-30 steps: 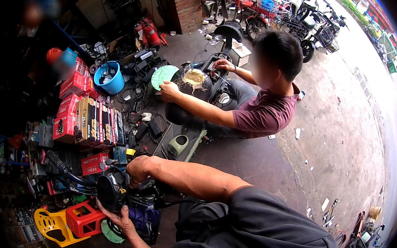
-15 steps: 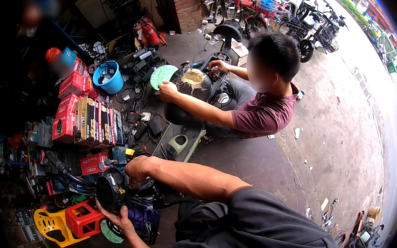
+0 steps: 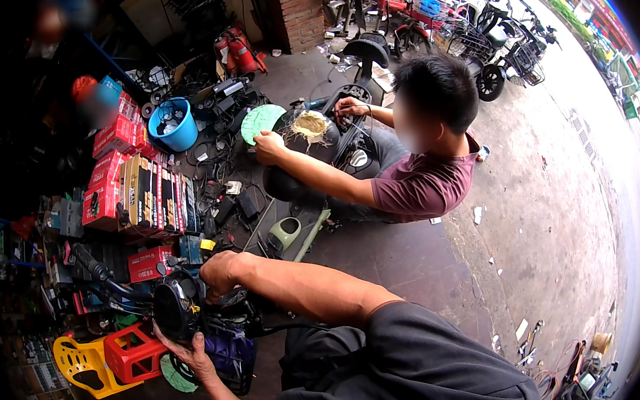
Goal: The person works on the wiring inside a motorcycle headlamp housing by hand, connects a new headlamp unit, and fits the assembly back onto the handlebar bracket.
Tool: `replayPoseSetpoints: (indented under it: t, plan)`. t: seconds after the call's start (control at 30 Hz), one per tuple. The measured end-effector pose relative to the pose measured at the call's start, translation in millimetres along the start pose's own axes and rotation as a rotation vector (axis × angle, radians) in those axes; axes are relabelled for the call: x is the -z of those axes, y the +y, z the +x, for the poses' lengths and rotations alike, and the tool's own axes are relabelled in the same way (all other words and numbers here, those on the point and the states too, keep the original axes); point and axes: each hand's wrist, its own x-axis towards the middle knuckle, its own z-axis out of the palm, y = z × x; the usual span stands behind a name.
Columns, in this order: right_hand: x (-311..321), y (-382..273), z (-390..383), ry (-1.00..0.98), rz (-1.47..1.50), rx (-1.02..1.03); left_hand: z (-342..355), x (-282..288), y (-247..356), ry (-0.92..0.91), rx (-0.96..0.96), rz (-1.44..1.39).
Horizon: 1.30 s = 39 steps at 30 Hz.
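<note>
In front of me is a scooter's handlebar (image 3: 120, 288) with a round black housing (image 3: 172, 308) at its middle, its loose wires showing on the upper edge. My left hand (image 3: 191, 354) grips the lower edge of the housing, fingers at its underside and thumb raised beside it. Reaching across from the right, my right hand (image 3: 220, 272) is closed at the housing's right side. Its fingertips point down and away, so what they pinch is hidden.
A co-worker (image 3: 433, 161) sits ahead, hands on a worn black scooter seat with exposed foam (image 3: 309, 125). Red stool (image 3: 133, 354) and yellow seat (image 3: 85, 361) stand at left. Stacked boxes (image 3: 147, 195), a blue bucket (image 3: 173, 126) and a pale green panel (image 3: 286, 234) lie beyond.
The view has shifted very slightly. Both my hands stay at the housing, with no clear movement of it; the co-worker leans a little to the left.
</note>
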Motion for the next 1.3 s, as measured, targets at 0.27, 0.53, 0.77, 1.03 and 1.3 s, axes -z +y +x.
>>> replayPoseSetpoints:
  t: [0.27, 0.53, 0.77, 1.03, 1.3]
  plan:
    - [-2.4, 3.8, 0.4, -0.004, -0.002, 0.002, -0.4, -3.8, 7.2, 0.002, 0.016, -0.008]
    - [-1.4, -5.6, -1.4, -0.02, -0.01, 0.006, -9.4, 3.1, 0.0, 0.037, 0.048, -0.073]
    - [24.4, -2.1, 1.5, 0.475, 0.353, 0.025, 2.3, -0.2, 4.9, -0.016, 0.127, -0.091]
    - [55.5, -18.5, 56.7, 0.311, 0.168, 0.045, 0.0, 1.7, 11.2, 0.008, 0.107, -0.092]
    - [51.4, -46.0, 95.7, 0.096, 0.169, -0.283, -3.9, -0.8, -5.3, 0.048, 0.139, -0.108]
